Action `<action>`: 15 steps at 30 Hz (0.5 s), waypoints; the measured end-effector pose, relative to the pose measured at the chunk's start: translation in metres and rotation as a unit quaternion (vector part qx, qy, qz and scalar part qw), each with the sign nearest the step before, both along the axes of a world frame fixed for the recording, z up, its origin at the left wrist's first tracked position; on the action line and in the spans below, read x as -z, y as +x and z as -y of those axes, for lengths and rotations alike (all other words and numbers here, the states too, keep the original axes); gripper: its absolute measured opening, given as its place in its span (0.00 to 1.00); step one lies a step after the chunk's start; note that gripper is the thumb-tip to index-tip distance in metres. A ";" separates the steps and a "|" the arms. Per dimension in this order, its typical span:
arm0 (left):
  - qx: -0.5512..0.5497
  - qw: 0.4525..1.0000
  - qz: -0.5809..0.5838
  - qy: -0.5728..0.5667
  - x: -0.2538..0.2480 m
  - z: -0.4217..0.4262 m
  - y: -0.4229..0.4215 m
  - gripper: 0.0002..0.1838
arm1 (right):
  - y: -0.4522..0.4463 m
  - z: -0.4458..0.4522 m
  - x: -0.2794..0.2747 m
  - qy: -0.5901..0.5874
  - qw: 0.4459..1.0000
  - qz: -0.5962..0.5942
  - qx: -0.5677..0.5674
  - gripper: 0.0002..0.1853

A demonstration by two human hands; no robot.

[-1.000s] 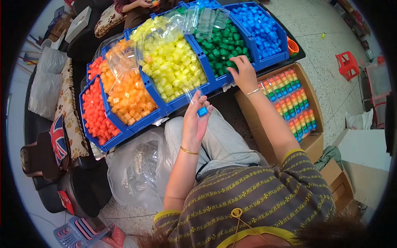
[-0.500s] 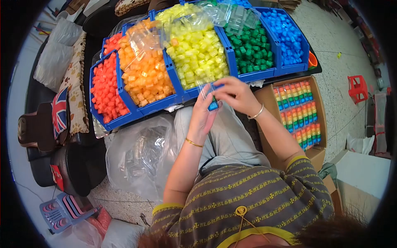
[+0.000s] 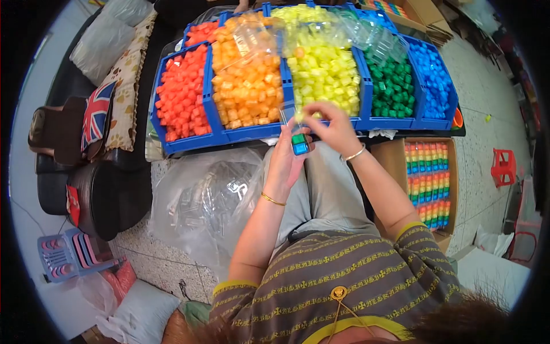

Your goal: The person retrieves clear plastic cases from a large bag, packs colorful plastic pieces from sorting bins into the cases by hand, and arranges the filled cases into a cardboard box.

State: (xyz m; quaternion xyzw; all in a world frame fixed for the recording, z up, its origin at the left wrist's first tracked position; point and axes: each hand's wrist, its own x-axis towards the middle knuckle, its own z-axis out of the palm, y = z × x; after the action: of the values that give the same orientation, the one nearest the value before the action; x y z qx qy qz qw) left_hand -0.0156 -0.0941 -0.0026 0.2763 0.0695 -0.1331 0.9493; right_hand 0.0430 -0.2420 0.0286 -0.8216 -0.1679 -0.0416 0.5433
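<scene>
My left hand (image 3: 288, 153) is wrapped round a clear plastic case (image 3: 288, 113), with a blue block (image 3: 300, 148) at its lower end and a green block (image 3: 298, 139) just above. Close to the case's upper end, my right hand (image 3: 327, 125) has its thumb and fingers pinched together. A small yellow block (image 3: 300, 116) seems to be at those fingertips, though motion blurs it. Beyond both hands, blue bins (image 3: 240, 135) hold red, orange, yellow, green and blue blocks. Clear cases (image 3: 378, 43) lie on the green and yellow blocks.
A cardboard box (image 3: 391, 155) at my right contains rows of filled rainbow cases (image 3: 427, 182). At my left is a plastic bag (image 3: 200, 195) of clear cases. A red stool (image 3: 503, 167) stands far right, a black sofa (image 3: 123, 183) on the left.
The green block now sits in the case above the blue one. My right hand went from the green bin to the case, then to the yellow bin's edge beside it. The view has turned rightward.
</scene>
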 end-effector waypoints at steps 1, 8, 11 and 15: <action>-0.005 1.000 0.001 0.000 0.001 -0.007 -0.001 0.28 | -0.003 -0.009 0.002 -0.012 0.997 0.063 -0.053 0.08; -0.132 0.981 -0.044 0.136 0.005 -0.066 -0.007 0.23 | 0.047 -0.104 -0.014 -0.110 0.946 0.303 -0.032 0.16; -0.161 0.976 -0.051 0.134 0.001 -0.084 -0.008 0.23 | 0.072 -0.131 -0.005 -0.245 0.898 0.361 -0.052 0.16; -0.191 0.974 -0.036 0.118 0.004 -0.103 -0.008 0.23 | 0.073 -0.139 -0.011 -0.138 0.919 0.369 0.013 0.13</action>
State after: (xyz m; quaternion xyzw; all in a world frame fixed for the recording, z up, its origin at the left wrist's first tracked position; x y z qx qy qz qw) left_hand -0.0234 0.0091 -0.0067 0.3629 0.1699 0.0502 0.9148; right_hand 0.1161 -0.1034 0.0394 -0.8169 -0.3498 -0.3251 0.3234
